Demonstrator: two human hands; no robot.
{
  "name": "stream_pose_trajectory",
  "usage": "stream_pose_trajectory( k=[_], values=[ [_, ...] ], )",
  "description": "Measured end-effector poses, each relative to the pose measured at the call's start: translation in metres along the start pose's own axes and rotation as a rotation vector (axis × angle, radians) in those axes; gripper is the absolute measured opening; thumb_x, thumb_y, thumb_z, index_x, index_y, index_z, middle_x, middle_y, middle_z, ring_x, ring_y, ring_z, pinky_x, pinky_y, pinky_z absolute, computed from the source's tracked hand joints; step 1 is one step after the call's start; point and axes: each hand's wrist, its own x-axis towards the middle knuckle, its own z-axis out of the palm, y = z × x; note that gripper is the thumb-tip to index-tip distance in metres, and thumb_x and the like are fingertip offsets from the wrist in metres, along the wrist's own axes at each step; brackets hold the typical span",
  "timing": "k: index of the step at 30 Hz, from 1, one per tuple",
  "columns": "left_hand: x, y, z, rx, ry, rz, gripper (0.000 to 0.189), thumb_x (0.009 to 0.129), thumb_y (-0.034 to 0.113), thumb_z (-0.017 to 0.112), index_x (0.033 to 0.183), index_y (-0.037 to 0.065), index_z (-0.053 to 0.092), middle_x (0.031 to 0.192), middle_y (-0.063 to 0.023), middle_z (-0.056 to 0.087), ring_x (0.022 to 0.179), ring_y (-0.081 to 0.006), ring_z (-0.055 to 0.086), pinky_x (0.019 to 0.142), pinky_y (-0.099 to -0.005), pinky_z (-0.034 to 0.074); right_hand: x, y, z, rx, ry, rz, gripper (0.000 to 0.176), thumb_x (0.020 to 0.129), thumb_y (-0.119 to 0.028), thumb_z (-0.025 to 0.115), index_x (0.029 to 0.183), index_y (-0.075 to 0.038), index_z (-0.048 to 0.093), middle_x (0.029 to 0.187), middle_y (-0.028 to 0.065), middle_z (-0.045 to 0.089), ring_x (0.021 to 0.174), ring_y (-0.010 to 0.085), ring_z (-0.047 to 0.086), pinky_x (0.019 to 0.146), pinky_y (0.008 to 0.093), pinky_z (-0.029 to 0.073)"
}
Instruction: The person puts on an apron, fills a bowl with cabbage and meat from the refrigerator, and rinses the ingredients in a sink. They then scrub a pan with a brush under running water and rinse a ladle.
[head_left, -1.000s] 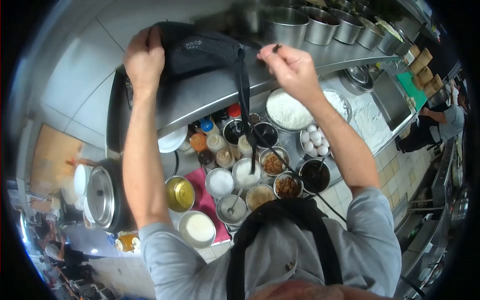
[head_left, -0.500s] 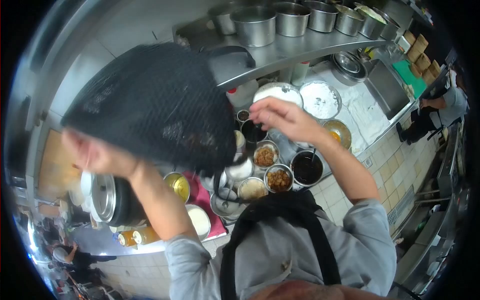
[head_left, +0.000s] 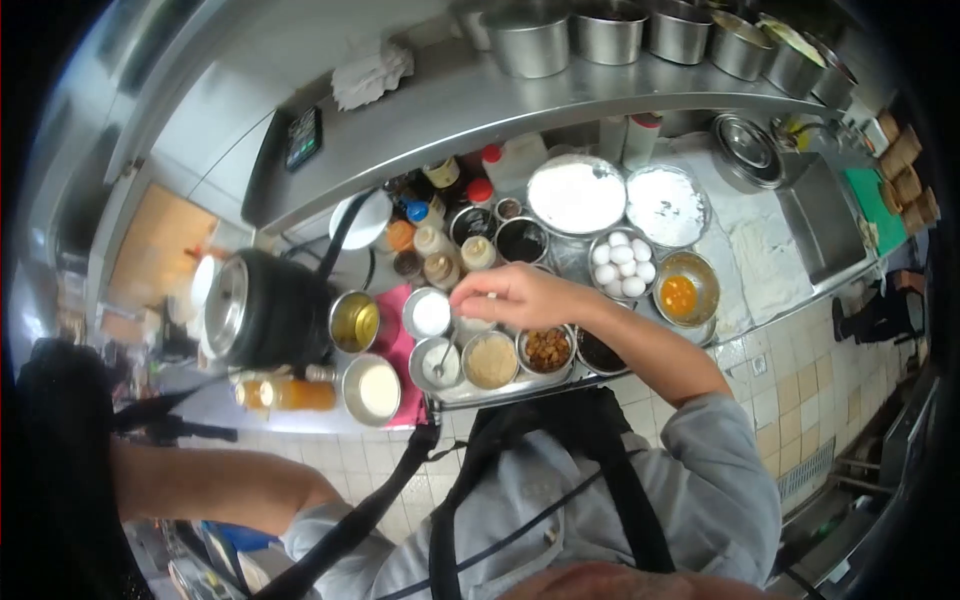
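My right hand (head_left: 505, 295) hangs over the metal bowls, fingers loosely bent and apart from the thumb, holding nothing visible. Beneath and beside it are a bowl of white powder (head_left: 431, 314), a bowl of tan powder (head_left: 491, 360) and a bowl of brown chunks (head_left: 548, 350). My left forearm reaches to the far left edge, where a black bag-like item (head_left: 65, 440) with straps hides the hand. A black strap runs from that side across my front.
Eggs (head_left: 622, 264) fill a bowl beside cracked yolks (head_left: 679, 295). Squeeze bottles (head_left: 441, 269) stand near a black pot (head_left: 270, 310). Steel pots (head_left: 529, 45) line the shelf (head_left: 400, 140) above. A sink (head_left: 822, 220) is at right; another person (head_left: 880, 310) stands beyond.
The black item has moved from in front of my face down to the far left, uncovering the counter and shelf. My left arm has gone with it; my right hand sits lower and further left.
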Motion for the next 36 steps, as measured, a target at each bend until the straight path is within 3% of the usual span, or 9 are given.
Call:
stream_pose_trajectory(
  k=[3,10,18,22,30,32,33,34,36],
  values=[
    [0.007,0.017,-0.02,0.0,-0.077,-0.008,0.017,0.097,0.011,0.06,0.098,-0.003,0.068,0.085,-0.0074,0.065,0.07,-0.0126,0.057,0.06,-0.0227,0.042,-0.014,-0.004,0.002,0.079,-0.012,0.173,0.03,0.102,-0.029,0.06,0.118,-0.004,0.067,0.102,0.008,0.073,0.09,0.0149,0.067,0.08,0.0306,0.053],
    [0.015,0.027,-0.041,-0.188,-0.303,-0.045,0.017,0.094,0.01,0.061,0.097,-0.004,0.069,0.086,-0.0097,0.066,0.07,-0.0149,0.059,0.06,-0.0232,0.043,-0.054,-0.045,0.0,0.039,0.201,0.148,0.026,0.102,-0.022,0.06,0.12,-0.003,0.065,0.104,0.0022,0.07,0.092,0.007,0.064,0.078,0.0241,0.055],
    [0.011,0.035,-0.03,-0.543,-0.72,-0.028,0.017,0.091,0.009,0.063,0.096,-0.006,0.07,0.087,-0.0122,0.067,0.071,-0.0174,0.062,0.06,-0.0238,0.044,-0.111,-0.106,0.049,-0.093,0.416,0.268,0.033,0.106,-0.024,0.053,0.129,-0.001,0.06,0.12,0.0082,0.068,0.11,0.0143,0.065,0.085,0.0278,0.056],
    [0.01,0.092,-0.006,-0.723,-0.99,-0.014,0.012,0.076,-0.002,0.069,0.086,-0.009,0.069,0.076,-0.0126,0.064,0.07,-0.0198,0.06,0.064,-0.0277,0.044,-0.136,-0.149,0.066,-0.215,0.519,0.279,0.038,0.107,-0.028,0.048,0.132,-0.001,0.058,0.124,0.0111,0.066,0.116,0.0173,0.062,0.089,0.0312,0.056],
    [-0.031,0.172,0.075,-1.179,-1.069,0.422,0.013,0.083,0.012,0.075,0.093,0.004,0.074,0.078,-0.0122,0.067,0.069,-0.0262,0.067,0.063,-0.0354,0.051,-0.197,-0.251,0.057,-0.241,0.669,0.076,0.066,0.104,-0.055,0.042,0.138,0.0,0.054,0.131,0.0135,0.061,0.122,0.0219,0.059,0.096,0.0358,0.052],
    [-0.044,0.202,0.089,-1.126,-1.078,0.483,0.016,0.083,0.016,0.076,0.094,0.003,0.074,0.079,-0.0141,0.068,0.072,-0.0292,0.068,0.065,-0.0366,0.053,-0.213,-0.281,0.062,-0.407,0.592,0.164,0.09,0.095,-0.073,0.042,0.145,0.002,0.044,0.136,0.0138,0.058,0.125,0.0236,0.058,0.099,0.0341,0.05],
    [-0.047,0.217,0.091,-1.127,-1.071,0.48,0.016,0.083,0.016,0.076,0.094,0.003,0.074,0.079,-0.0141,0.068,0.072,-0.0292,0.068,0.065,-0.0366,0.053,-0.223,-0.288,0.064,-0.43,0.587,0.153,0.088,0.09,-0.065,0.062,0.146,0.002,0.044,0.136,0.0148,0.058,0.123,0.0214,0.059,0.1,0.0322,0.048],
    [-0.051,0.234,0.093,-1.202,-1.072,0.358,0.017,0.083,0.016,0.076,0.094,0.003,0.074,0.08,-0.0145,0.069,0.072,-0.03,0.068,0.066,-0.0364,0.053,-0.232,-0.29,0.069,-0.435,0.584,0.158,0.088,0.09,-0.065,0.062,0.146,0.002,0.044,0.136,0.0148,0.058,0.123,0.0214,0.059,0.1,0.0322,0.048],
    [-0.06,0.261,0.097,-1.281,-1.067,0.23,0.017,0.083,0.016,0.076,0.094,0.003,0.074,0.08,-0.015,0.069,0.073,-0.0309,0.068,0.066,-0.0363,0.053,-0.249,-0.289,0.081,-1.147,0.523,0.257,0.079,0.086,-0.037,0.079,0.145,0.003,0.044,0.127,0.0153,0.065,0.114,0.0181,0.064,0.093,0.0307,0.05]
  ],
)
